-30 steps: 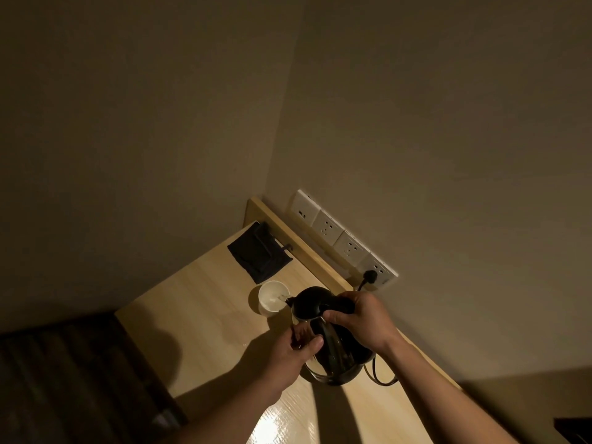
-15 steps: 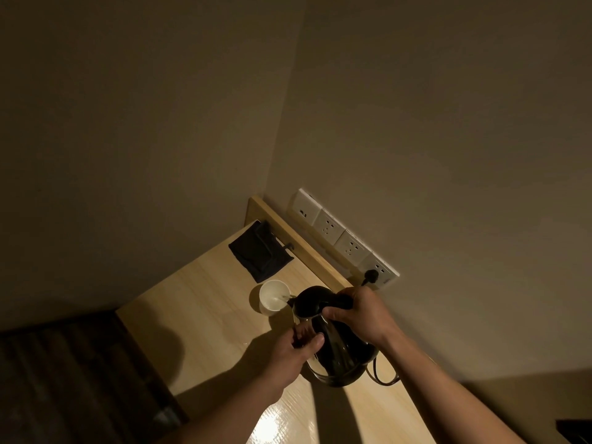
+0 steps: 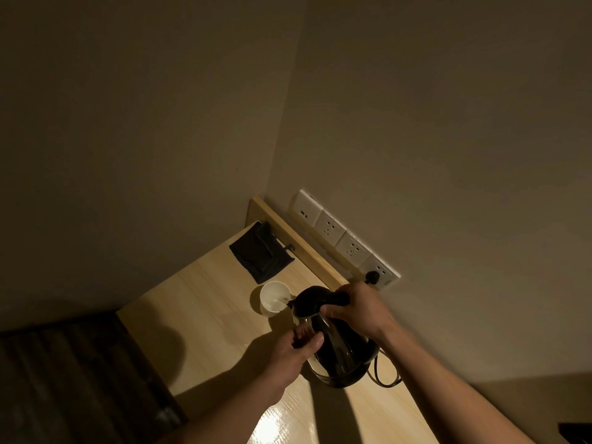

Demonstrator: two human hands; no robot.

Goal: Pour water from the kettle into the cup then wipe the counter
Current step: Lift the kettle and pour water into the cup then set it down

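Note:
A dark kettle [image 3: 339,354] is tilted with its spout over a white cup [image 3: 272,298] standing on the light wooden counter [image 3: 205,322]. My right hand [image 3: 358,310] grips the kettle's black handle at the top. My left hand [image 3: 296,350] presses against the kettle's lower side, thumb on its body. A thin stream seems to run from the spout into the cup. A folded black cloth [image 3: 261,254] lies on the counter beyond the cup, near the corner.
A row of white wall sockets [image 3: 346,241] sits above a wooden back ledge [image 3: 298,248], with a black plug [image 3: 373,277] in the last one. A black cable [image 3: 384,376] loops on the counter behind the kettle. Dark floor [image 3: 64,379] lies to the left.
The kettle has tilted slightly further toward the cup, and my right hand has shifted a little along with it. My left hand stays on the kettle's side.

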